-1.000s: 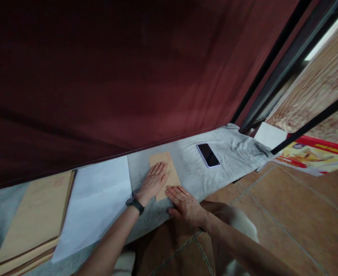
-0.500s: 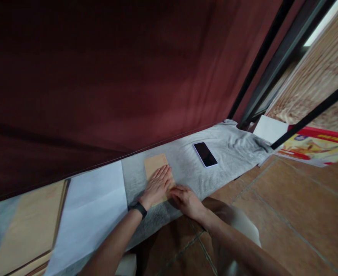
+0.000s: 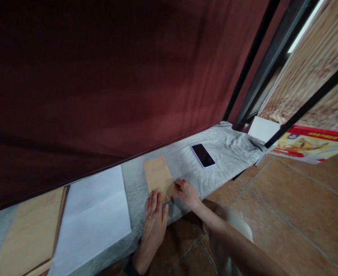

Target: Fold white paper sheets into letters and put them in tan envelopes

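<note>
A small brown envelope (image 3: 158,176) lies on a grey cloth (image 3: 229,147) that covers a low ledge. My left hand (image 3: 155,220) rests flat with fingers apart at the envelope's near edge, the fingertips touching it. My right hand (image 3: 187,192) pinches the envelope's near right corner with thumb and fingers. A black band sits on my left wrist at the bottom edge of the view.
A black phone (image 3: 203,155) lies face up on the cloth to the right. A white sheet (image 3: 95,209) and a stack of large brown envelopes (image 3: 25,232) lie to the left. A dark red curtain (image 3: 114,76) hangs behind. Tiled floor (image 3: 295,207) spreads to the right.
My left hand slid back off the envelope toward its near edge. My right hand went from lying flat to pinching the envelope's near right corner.
</note>
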Motion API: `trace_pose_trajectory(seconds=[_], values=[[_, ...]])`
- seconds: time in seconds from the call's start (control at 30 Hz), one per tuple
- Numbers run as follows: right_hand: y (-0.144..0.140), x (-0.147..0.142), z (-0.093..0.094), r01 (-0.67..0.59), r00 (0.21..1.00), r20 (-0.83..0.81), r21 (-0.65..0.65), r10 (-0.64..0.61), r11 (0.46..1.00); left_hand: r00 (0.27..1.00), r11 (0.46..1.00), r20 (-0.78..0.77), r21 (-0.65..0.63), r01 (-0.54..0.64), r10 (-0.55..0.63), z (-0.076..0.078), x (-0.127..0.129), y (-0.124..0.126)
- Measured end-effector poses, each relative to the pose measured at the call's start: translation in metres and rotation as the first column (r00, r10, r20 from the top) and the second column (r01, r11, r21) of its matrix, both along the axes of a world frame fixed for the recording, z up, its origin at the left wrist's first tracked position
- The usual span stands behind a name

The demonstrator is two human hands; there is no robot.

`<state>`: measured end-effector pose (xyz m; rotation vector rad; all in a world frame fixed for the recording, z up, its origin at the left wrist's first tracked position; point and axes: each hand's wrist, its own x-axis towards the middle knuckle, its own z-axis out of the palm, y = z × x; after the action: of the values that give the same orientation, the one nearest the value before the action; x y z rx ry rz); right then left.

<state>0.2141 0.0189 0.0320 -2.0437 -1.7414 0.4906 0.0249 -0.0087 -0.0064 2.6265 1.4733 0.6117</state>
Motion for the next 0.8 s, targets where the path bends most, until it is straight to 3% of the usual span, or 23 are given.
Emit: trace_pose_trajectory(seconds=[0.13,0.2,0.33,0.43,0.5,0.67,0.8], values=[[0.003,-0.006,-0.010,0.003,1.000,-0.022,0.023,-0.003,1.000,0.987,0.998,0.159,-0.058,0.001,0.008,0.003,0.004,0.004],[0.005,-0.007,-0.015,0.045,0.982,-0.188,0.051,-0.034,0.998,0.963,0.995,0.270,-0.104,0.003,0.025,0.008,0.009,0.006],[0.013,0.003,-0.018,0.194,0.823,-0.548,0.026,-0.148,0.981,0.828,0.961,0.541,-0.277,0.008,0.149,0.014,0.022,0.016],[0.019,0.026,-0.016,0.270,0.753,-0.623,0.000,-0.211,0.963,0.705,0.920,0.674,-0.383,0.079,0.220,0.014,0.033,0.027],[0.021,0.048,-0.013,0.341,0.693,-0.674,-0.004,-0.254,0.940,0.670,0.904,0.709,-0.406,0.134,0.219,0.012,0.038,0.032],[0.014,0.094,-0.005,0.466,0.649,-0.685,0.014,-0.331,0.884,0.731,0.912,0.668,-0.374,0.168,0.139,0.008,0.041,0.035],[0.010,0.106,-0.005,0.482,0.678,-0.641,0.019,-0.359,0.876,0.788,0.927,0.610,-0.339,0.162,0.085,0.011,0.040,0.032]])
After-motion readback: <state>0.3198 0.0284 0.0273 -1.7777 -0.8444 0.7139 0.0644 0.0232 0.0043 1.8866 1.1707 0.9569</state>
